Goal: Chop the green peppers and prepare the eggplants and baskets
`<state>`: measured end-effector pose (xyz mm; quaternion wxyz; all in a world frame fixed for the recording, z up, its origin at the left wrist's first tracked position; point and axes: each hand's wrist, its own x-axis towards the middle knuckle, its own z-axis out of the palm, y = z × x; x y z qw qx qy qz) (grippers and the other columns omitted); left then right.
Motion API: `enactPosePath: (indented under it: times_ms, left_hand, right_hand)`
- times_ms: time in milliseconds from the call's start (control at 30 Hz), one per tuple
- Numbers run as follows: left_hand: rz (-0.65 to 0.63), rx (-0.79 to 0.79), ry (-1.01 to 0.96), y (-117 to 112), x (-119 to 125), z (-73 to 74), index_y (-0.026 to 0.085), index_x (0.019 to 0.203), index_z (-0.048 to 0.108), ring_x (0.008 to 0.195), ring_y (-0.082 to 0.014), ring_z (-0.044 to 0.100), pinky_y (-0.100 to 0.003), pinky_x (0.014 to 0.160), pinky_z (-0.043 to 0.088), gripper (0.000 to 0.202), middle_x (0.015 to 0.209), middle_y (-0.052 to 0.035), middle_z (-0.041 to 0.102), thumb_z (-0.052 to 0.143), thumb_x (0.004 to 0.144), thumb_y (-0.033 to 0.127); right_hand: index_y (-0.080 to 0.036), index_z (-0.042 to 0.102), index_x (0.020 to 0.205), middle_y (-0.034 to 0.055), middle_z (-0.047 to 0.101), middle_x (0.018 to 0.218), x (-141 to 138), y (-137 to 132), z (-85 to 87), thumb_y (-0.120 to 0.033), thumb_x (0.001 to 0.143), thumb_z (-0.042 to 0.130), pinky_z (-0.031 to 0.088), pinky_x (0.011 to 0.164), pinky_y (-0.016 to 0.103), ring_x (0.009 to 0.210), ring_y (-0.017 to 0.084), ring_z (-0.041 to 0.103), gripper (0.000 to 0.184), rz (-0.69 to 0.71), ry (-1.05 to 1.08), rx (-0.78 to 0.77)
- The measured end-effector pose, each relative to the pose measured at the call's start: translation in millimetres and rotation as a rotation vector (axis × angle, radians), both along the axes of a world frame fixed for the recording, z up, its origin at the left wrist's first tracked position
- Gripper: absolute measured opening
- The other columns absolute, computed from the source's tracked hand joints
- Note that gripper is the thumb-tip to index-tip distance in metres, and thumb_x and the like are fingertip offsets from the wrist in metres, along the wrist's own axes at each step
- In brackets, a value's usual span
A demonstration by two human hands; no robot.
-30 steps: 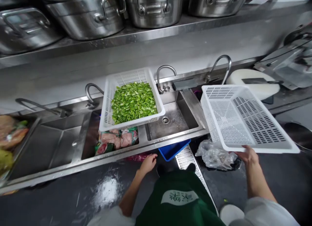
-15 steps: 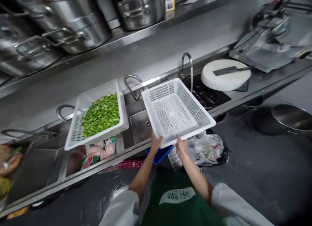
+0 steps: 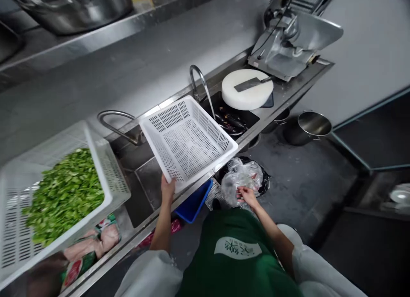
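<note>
My left hand (image 3: 167, 188) grips the near edge of an empty white perforated basket (image 3: 187, 142), holding it over the steel sink (image 3: 150, 173). My right hand (image 3: 246, 195) is off the basket, lowered beside my green apron, its fingers curled loosely near a crumpled clear plastic bag (image 3: 241, 179) on the floor; nothing shows in it. At the left, a second white basket (image 3: 105, 169) full of chopped green vegetables (image 3: 64, 194) rests across the sink.
A tap (image 3: 198, 77) runs water into the right-hand basin. A round white chopping board with a cleaver (image 3: 247, 88) and a meat slicer (image 3: 293, 36) stand on the counter at right. A blue tub (image 3: 192, 203), a steel pot (image 3: 312, 125) and packaged meat (image 3: 96, 246) lie lower down.
The empty basket went from my right hand alone, to both hands, to my left hand alone over the sink. My right hand has dropped away. My view swung to the right.
</note>
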<state>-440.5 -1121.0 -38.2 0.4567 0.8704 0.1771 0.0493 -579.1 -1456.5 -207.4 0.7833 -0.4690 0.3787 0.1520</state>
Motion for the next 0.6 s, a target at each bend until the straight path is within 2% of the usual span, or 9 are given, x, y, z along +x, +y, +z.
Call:
enactPosePath:
  times_ms: [133,233,333,433,533,600]
  left_hand:
    - [0.103,-0.081,0.011,-13.5,2.5,7.9,0.020,0.135,0.057,0.119,-0.0255,0.072,-0.036,0.094,0.062,0.047,0.133,-0.0114,0.073,0.055,0.095,0.043]
    - [0.341,0.027,-0.050,-18.0,-10.2,7.9,0.022,0.120,0.060,0.108,-0.0267,0.074,-0.038,0.081,0.063,0.041,0.106,-0.0067,0.077,0.040,0.096,0.049]
    - [0.560,0.160,-0.106,-31.1,-39.7,-4.3,0.026,0.112,0.055,0.099,-0.0291,0.072,-0.041,0.071,0.061,0.037,0.082,-0.0035,0.067,0.029,0.092,0.042]
    - [0.685,0.265,-0.065,-72.6,-84.1,-34.4,0.028,0.103,0.053,0.094,-0.0293,0.070,-0.041,0.069,0.059,0.027,0.076,-0.0021,0.058,0.034,0.087,0.039]
    - [0.721,0.266,0.088,-144.5,-129.1,-79.8,0.026,0.091,0.054,0.092,-0.0271,0.069,-0.038,0.070,0.057,0.014,0.080,-0.0024,0.059,0.046,0.087,0.037]
    - [0.712,0.186,0.234,-197.2,-151.7,-112.6,0.024,0.084,0.054,0.084,-0.0229,0.070,-0.034,0.067,0.056,0.010,0.079,-0.0021,0.061,0.053,0.090,0.032]
  right_hand:
    - [-0.016,0.065,0.081,0.0034,0.069,0.071,-36.7,-66.5,-49.4,-0.021,0.070,0.077,0.056,0.046,0.026,0.056,0.017,0.066,0.017,-0.015,0.191,-0.131]
    - [-0.017,0.062,0.072,0.0023,0.064,0.061,-61.4,-117.9,-87.1,-0.022,0.066,0.075,0.055,0.045,0.027,0.050,0.017,0.063,0.015,0.035,0.315,-0.195]
    - [-0.018,0.058,0.065,0.0018,0.059,0.056,-76.2,-170.2,-124.8,-0.020,0.062,0.074,0.052,0.042,0.027,0.047,0.017,0.060,0.016,0.124,0.392,-0.258]
    - [-0.018,0.057,0.064,0.0026,0.059,0.056,-76.4,-222.6,-161.5,-0.020,0.060,0.073,0.052,0.041,0.027,0.048,0.019,0.062,0.016,0.237,0.400,-0.300]
    - [-0.018,0.056,0.063,0.0035,0.059,0.057,-66.1,-275.7,-193.2,-0.020,0.062,0.071,0.053,0.043,0.027,0.048,0.018,0.062,0.015,0.356,0.347,-0.325]
    - [-0.018,0.054,0.061,0.0028,0.057,0.054,-56.2,-311.5,-208.8,-0.020,0.061,0.069,0.052,0.043,0.028,0.046,0.018,0.061,0.015,0.419,0.278,-0.350]
